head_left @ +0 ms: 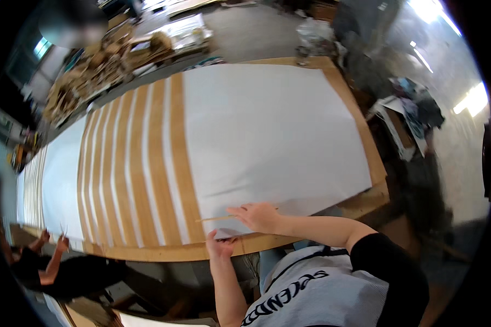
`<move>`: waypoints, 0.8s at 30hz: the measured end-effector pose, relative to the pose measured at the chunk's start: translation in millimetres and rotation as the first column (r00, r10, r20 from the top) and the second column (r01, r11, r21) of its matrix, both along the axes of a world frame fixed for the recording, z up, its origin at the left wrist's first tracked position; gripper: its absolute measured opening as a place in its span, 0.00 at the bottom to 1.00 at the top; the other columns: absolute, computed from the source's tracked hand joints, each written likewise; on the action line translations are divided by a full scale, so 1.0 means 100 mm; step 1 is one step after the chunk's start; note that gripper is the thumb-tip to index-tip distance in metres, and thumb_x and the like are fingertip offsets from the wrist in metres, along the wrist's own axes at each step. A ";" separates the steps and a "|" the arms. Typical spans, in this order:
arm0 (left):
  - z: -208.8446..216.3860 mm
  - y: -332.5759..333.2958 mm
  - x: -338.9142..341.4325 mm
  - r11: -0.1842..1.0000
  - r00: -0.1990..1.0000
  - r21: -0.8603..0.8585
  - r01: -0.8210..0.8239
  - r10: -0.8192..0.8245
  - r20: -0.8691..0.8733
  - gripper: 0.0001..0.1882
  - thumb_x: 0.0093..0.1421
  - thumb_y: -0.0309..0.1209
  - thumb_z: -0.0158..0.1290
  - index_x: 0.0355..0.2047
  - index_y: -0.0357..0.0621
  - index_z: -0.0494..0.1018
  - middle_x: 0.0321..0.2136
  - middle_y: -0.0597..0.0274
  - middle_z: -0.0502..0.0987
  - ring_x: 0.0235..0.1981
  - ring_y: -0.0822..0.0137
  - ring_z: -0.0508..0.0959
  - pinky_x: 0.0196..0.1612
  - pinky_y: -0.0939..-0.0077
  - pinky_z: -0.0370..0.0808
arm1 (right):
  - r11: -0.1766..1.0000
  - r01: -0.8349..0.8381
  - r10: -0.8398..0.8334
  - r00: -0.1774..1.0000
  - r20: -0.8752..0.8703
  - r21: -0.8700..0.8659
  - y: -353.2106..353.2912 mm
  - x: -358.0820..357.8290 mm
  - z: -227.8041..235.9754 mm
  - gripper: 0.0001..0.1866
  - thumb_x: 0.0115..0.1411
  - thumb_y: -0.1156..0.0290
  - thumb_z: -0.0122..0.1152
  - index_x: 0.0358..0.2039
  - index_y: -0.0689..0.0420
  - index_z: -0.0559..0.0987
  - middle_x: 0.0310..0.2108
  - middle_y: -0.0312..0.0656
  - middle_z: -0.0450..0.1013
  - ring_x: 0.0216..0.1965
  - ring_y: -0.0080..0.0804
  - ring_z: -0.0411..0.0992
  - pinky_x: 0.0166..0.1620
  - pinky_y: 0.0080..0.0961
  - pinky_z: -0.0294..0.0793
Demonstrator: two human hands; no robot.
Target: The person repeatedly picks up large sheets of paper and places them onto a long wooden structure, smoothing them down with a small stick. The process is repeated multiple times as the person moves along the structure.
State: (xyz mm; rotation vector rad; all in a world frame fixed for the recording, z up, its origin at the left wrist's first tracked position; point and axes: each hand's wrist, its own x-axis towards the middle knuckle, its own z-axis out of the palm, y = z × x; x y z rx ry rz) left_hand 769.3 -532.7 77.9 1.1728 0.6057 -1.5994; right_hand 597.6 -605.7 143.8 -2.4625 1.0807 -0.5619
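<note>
A wide white sheet (273, 125) lies over the long wooden table in front of me, with faint creases towards its near left part. At the near edge my left hand (221, 248) is closed on the sheet's border, its thumb uppermost and the other fingers partly hidden. Just above and to the right, my right hand (259, 217) rests low over the sheet, closed around a thin tan stick (215, 218). The stick pokes out leftwards, almost level, towards the tan stripes; whether it has a tip of another kind is too small to tell.
Tan and white stripes (142, 163) run across the table left of the plain sheet. A co-worker (65, 272) stands at the far left, hands at the table edge. Crumpled brown material (93, 71) heaps up behind. A white box with cloth (401, 122) stands right.
</note>
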 end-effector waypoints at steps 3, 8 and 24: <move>-0.18 0.22 -0.12 0.999 0.974 0.008 0.045 -0.046 0.223 0.25 0.55 0.39 0.38 0.51 0.42 0.53 0.50 0.54 0.59 0.48 0.55 0.64 0.48 0.52 0.60 | 0.996 -0.049 0.046 0.998 0.040 0.075 0.13 -0.40 -0.14 0.10 0.56 0.66 0.46 0.37 0.54 0.70 0.24 0.40 0.71 0.25 0.36 0.71 0.23 0.31 0.69; -0.23 0.70 -0.62 0.999 0.974 0.045 -0.020 0.009 0.228 0.18 0.58 0.35 0.39 0.45 0.37 0.59 0.43 0.50 0.66 0.37 0.55 0.71 0.39 0.64 0.69 | 0.947 -0.127 0.147 0.988 -0.045 0.294 0.31 -1.20 -0.23 0.10 0.58 0.63 0.44 0.35 0.55 0.70 0.25 0.42 0.71 0.27 0.38 0.71 0.28 0.34 0.69; -0.04 3.09 -2.70 0.821 0.776 0.039 -0.570 0.523 0.354 0.09 0.57 0.32 0.43 0.37 0.43 0.65 0.30 0.56 0.73 0.24 0.68 0.74 0.23 0.80 0.72 | 0.685 -0.652 0.680 0.733 0.036 0.325 0.97 -1.57 -0.57 0.09 0.57 0.71 0.46 0.34 0.63 0.68 0.37 0.51 0.68 0.39 0.43 0.68 0.42 0.31 0.66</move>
